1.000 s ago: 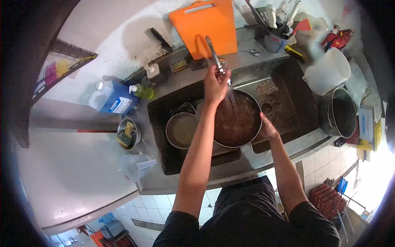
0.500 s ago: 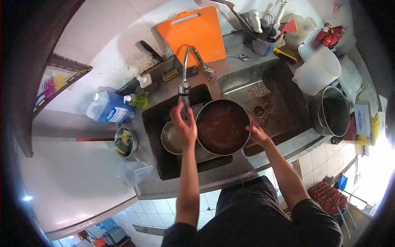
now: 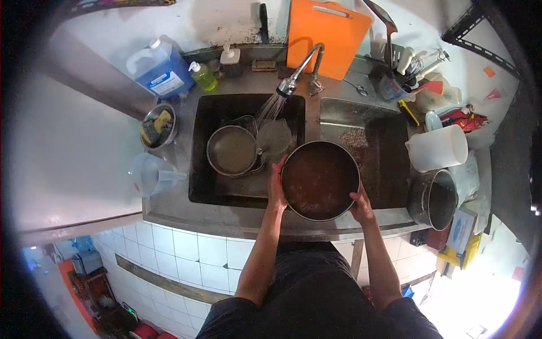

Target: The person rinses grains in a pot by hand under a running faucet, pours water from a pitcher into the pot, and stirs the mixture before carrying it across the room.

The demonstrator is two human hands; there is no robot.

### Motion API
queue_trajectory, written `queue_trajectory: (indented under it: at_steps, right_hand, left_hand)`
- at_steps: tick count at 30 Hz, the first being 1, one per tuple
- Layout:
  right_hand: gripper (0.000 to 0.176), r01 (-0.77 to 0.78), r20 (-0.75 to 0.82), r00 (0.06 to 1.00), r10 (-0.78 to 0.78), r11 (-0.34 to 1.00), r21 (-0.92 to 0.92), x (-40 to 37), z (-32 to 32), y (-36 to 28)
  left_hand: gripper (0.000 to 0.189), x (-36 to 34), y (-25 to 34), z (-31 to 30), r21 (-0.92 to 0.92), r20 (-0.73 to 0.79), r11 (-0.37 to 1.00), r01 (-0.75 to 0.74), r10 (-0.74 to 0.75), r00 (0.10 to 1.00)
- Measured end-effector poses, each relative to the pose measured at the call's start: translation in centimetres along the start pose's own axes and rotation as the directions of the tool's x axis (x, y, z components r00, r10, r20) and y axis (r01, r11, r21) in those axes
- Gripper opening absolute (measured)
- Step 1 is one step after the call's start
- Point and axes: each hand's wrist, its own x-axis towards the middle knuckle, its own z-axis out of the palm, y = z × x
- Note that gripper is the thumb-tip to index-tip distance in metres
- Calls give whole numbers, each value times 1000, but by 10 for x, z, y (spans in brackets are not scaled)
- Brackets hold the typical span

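Between my hands is a wide round dark pot (image 3: 320,179) with a thin pale rim and a reddish-brown inside. It is held over the front of the sink, near the divider. My left hand (image 3: 276,189) grips its left side, fingers along the outer wall. My right hand (image 3: 362,207) clasps the lower right side, thumb over the rim. Behind, the faucet (image 3: 287,87) sprays water into the left basin (image 3: 212,189). A round pan (image 3: 231,150) with greyish contents and a clear container (image 3: 274,137) sit there.
The right basin (image 3: 389,169) holds scattered food bits. A tall metal pot (image 3: 440,200) and a white pitcher (image 3: 437,148) stand to the right. On the left are a sponge bowl (image 3: 158,126), a clear plastic jug (image 3: 149,174) and a blue detergent jug (image 3: 164,70). An orange cutting board (image 3: 322,42) leans behind.
My left hand has left the faucet and taken hold of the pot's left side. Spraying water now shows clearly in the left basin. The camera view has turned.
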Motion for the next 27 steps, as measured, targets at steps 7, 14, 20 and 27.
queue_trajectory:
  at_steps: [7, 14, 20, 27]
  right_hand:
    - [66, -1, -151, 988, -21, 990, -141, -32, 16, -15]
    - [82, -22, -215, 976, -24, 978, -209, -48, 13, -18]
    - [93, -58, -266, 964, -10, 968, -246, -54, 21, -12]
    - [97, -73, -296, 955, -20, 951, -300, -55, 35, -14]
  left_hand:
    - [68, -19, -25, -7, -85, 1, 992, 89, -89, 996]
    - [61, -19, -48, -22, -188, 12, 973, 130, -130, 991]
    - [61, -16, -33, -19, -84, 32, 985, 153, -151, 988]
    - [62, -9, -33, -37, -49, -119, 961, 272, -276, 954]
